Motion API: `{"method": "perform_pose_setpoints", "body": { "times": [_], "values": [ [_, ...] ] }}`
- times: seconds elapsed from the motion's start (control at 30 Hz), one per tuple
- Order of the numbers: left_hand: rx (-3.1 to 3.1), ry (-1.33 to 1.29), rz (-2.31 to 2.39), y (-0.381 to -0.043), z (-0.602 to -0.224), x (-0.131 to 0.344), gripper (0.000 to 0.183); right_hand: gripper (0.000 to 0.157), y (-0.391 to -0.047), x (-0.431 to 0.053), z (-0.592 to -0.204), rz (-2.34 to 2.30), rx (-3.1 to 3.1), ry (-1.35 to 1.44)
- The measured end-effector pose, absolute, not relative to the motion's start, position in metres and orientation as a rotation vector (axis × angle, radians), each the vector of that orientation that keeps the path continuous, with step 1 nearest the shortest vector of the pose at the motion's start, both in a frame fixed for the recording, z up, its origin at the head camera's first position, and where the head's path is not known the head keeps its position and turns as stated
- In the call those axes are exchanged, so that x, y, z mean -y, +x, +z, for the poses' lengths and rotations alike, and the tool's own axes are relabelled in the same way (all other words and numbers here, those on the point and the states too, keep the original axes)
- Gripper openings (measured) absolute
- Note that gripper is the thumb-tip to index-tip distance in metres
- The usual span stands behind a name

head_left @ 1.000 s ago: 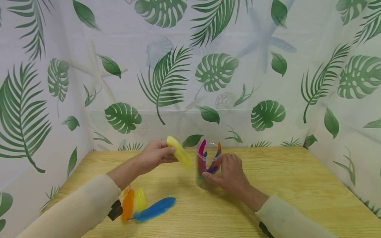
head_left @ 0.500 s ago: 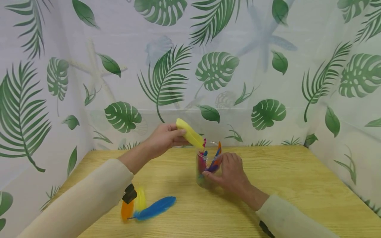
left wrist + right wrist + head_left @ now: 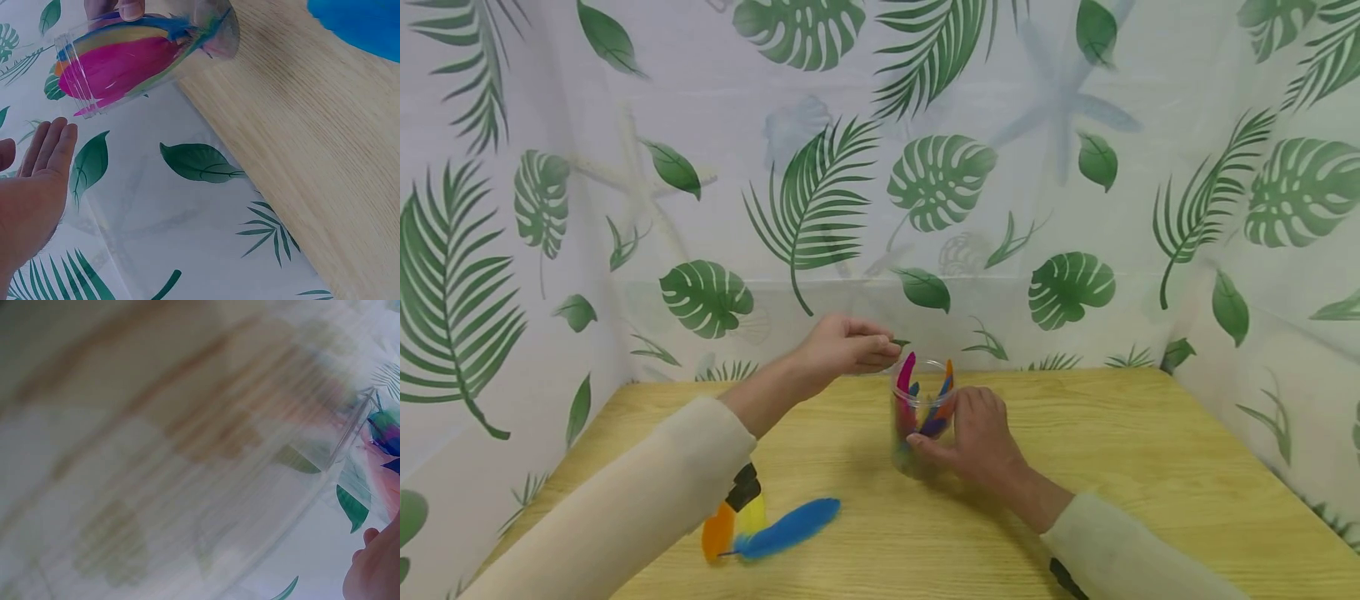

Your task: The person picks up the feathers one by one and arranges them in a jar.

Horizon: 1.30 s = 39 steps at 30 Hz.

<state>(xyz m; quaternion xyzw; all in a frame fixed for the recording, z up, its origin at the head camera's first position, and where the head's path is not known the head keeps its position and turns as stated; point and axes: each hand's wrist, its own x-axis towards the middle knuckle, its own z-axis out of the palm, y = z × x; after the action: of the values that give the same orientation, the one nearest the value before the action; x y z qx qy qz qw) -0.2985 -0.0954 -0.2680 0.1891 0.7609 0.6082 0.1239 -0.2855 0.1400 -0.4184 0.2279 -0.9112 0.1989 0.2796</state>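
Note:
A clear plastic jar (image 3: 901,450) stands on the table with feathers inside, among them a pink feather (image 3: 906,383) and an orange one reaching to the rim. My right hand (image 3: 985,435) grips the jar from its right side. Beside and slightly above the rim is my left hand (image 3: 852,347), its fingers straight with nothing visible between them. The left wrist view shows this left hand (image 3: 47,169) apart from the jar's mouth; a yellowish feather (image 3: 119,44) lies among the pink and blue ones in the jar. The right wrist view is mostly blurred.
On the table (image 3: 1112,467) at the front left lie a blue feather (image 3: 790,529), an orange feather (image 3: 718,533) and a yellow feather (image 3: 752,515), partly behind the left sleeve. A leaf-patterned sheet (image 3: 850,208) encloses the table at the back and sides.
My left hand moved right to the jar with a yellow feather, which it has let go; the feather is out of its fingers now. My right hand has stayed on the jar.

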Motion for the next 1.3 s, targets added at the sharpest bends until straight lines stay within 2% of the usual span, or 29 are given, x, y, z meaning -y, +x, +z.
{"method": "perform_pose_setpoints", "body": {
  "times": [0.17, 0.27, 0.57, 0.97, 1.07, 1.3],
  "values": [
    [-2.313, 0.58, 1.731, -0.297, -0.273, 0.104, 0.033, 0.058, -0.285, -0.139, -0.418, 0.54, 2.457, 0.605],
    [-2.463, 0.689, 1.611, -0.295, -0.277, 0.11, 0.034, 0.058, -0.284, -0.139, -0.417, 0.543, 2.46, 0.605],
    [-2.853, 1.312, 0.791, -0.28, -0.294, 0.128, 0.045, 0.059, -0.284, -0.14, -0.416, 0.546, 2.445, 0.617],
    [-3.028, 1.583, 0.033, -0.265, -0.315, 0.14, 0.059, 0.06, -0.283, -0.14, -0.416, 0.524, 2.475, 0.599],
    [-3.118, 1.56, -0.114, -0.258, -0.325, 0.142, 0.066, 0.06, -0.283, -0.14, -0.416, 0.526, 2.461, 0.608],
    [-3.192, 1.201, -0.197, -0.235, -0.358, 0.139, 0.096, 0.059, -0.283, -0.139, -0.416, 0.538, 2.451, 0.609]
  ]
}}
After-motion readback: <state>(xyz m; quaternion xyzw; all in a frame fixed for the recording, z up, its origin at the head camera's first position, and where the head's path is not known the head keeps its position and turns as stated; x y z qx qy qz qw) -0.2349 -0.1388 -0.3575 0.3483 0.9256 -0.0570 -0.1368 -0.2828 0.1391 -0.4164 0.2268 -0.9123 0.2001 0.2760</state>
